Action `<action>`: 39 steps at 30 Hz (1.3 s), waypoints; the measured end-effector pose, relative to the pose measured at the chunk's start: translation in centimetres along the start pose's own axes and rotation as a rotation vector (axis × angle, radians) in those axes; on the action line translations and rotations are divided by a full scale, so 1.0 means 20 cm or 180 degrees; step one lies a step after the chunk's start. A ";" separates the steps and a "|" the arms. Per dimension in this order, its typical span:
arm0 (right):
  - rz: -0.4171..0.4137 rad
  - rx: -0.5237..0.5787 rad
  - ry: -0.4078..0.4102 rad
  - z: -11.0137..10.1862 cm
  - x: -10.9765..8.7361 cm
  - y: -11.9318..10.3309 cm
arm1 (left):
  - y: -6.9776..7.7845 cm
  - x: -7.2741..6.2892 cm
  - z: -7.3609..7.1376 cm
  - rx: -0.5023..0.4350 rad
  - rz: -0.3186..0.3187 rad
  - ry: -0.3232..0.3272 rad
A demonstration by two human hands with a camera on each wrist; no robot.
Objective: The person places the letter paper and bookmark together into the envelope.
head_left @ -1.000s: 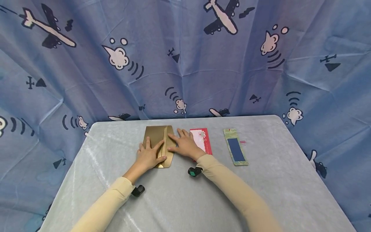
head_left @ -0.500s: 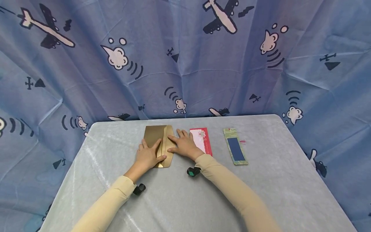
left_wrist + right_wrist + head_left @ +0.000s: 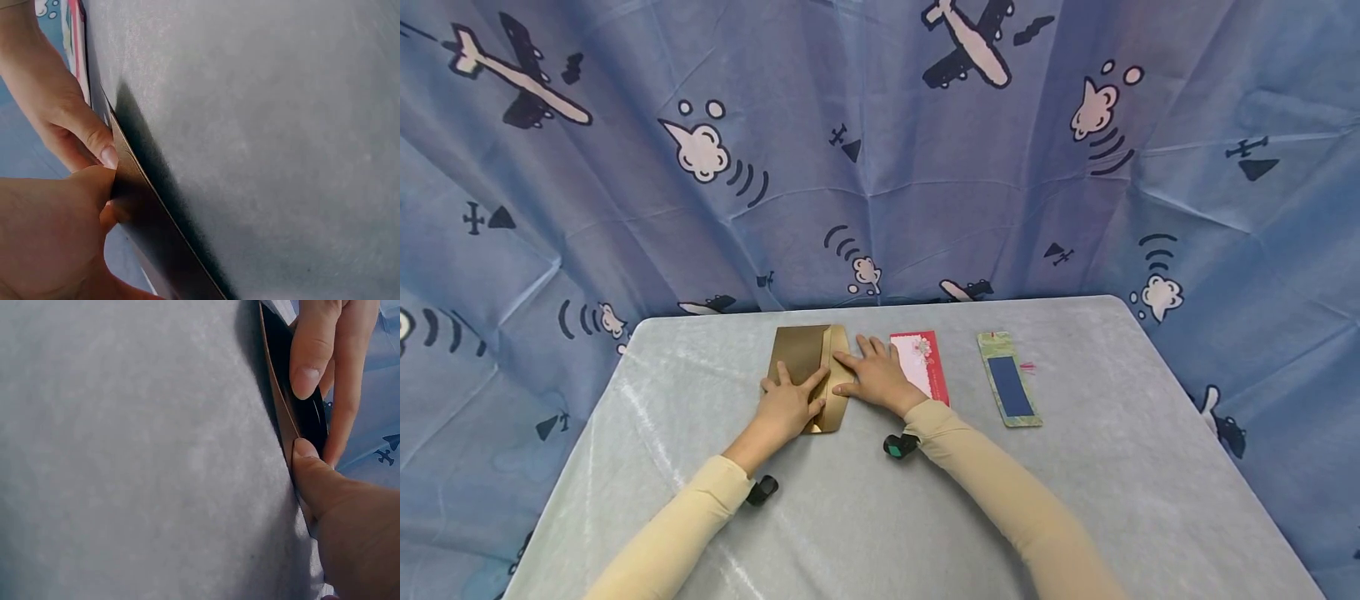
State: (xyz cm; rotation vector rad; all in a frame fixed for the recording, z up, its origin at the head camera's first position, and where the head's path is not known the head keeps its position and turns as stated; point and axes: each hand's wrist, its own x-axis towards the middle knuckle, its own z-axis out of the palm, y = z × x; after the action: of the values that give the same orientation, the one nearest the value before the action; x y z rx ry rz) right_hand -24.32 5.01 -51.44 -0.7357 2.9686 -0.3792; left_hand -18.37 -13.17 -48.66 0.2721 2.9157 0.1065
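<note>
A gold envelope (image 3: pixel 800 346) lies on the table with its flap (image 3: pixel 837 410) opened out to the right. My left hand (image 3: pixel 784 408) rests with spread fingers on the envelope's body, index finger and thumb reaching to the flap's fold. From the other side my right hand (image 3: pixel 882 377) presses thumb and index finger on the flap, its other fingers stretched out beyond the envelope. In the right wrist view the right thumb (image 3: pixel 312 465) lies on the flap's edge, and the left thumb (image 3: pixel 307 378) is over the dark mouth. The left wrist view shows the envelope (image 3: pixel 169 244) edge-on.
A red and pink card (image 3: pixel 936 362), partly behind the right hand, lies close to the right. Farther right is a green-bordered piece with a dark blue panel (image 3: pixel 1011 387) and a small pink tassel (image 3: pixel 1028 367). A patterned curtain (image 3: pixel 865 208) hangs behind the grey-covered table (image 3: pixel 865 533).
The left hand's fingers drew back slightly, then spread forward again. Its index fingertip now reaches farther right, over the fold. The right hand has stayed in place on the flap.
</note>
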 end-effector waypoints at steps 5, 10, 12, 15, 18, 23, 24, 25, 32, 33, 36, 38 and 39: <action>-0.0007 -0.0019 0.0016 0.01 0.00 0.01 | 0.01 -0.01 0.00 0.0049 -0.0015 0.0056; -0.0002 -0.0047 0.0021 0.02 0.00 0.01 | 0.03 -0.02 -0.01 0.0207 -0.0147 0.0025; -0.0002 -0.0051 0.0016 0.02 0.00 0.00 | 0.04 -0.02 -0.02 0.0309 -0.0229 -0.0039; 0.0002 -0.0039 0.0007 0.02 0.00 0.00 | 0.05 -0.02 -0.02 0.0454 -0.0320 -0.0118; -0.0001 -0.0024 0.0005 0.01 0.00 0.00 | 0.05 -0.02 -0.03 0.0567 -0.0386 -0.0122; -0.0009 -0.0036 -0.0002 0.01 0.00 0.00 | 0.05 -0.02 -0.04 0.0748 -0.0359 -0.0012; -0.0009 -0.0040 -0.0004 0.00 0.00 0.00 | 0.05 -0.03 -0.04 0.0764 -0.0330 0.0034; -0.0005 -0.0042 -0.0010 0.00 0.00 0.00 | 0.04 -0.03 -0.05 0.0766 -0.0299 0.0097; 0.0029 -0.0034 -0.0055 0.00 0.00 0.00 | -0.01 -0.04 -0.02 0.0513 0.0008 0.0663; 0.0033 -0.0036 -0.0054 0.00 0.00 0.00 | -0.01 -0.04 -0.01 0.0479 0.0041 0.0735; 0.0040 -0.0027 -0.0049 0.00 0.00 0.00 | -0.02 -0.03 0.01 0.0439 0.0123 0.0931; 0.0037 -0.0014 -0.0043 0.00 0.00 0.00 | -0.03 -0.03 0.01 0.0392 0.0163 0.1030; 0.0038 -0.0016 -0.0047 0.00 0.00 0.00 | -0.03 -0.03 0.02 0.0361 0.0177 0.1063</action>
State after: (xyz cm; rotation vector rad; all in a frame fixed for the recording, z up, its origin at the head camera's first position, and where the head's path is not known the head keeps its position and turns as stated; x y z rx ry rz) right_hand -24.29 5.01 -51.42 -0.7176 2.9598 -0.3643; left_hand -17.75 -13.78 -48.92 0.3882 3.2520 -0.0064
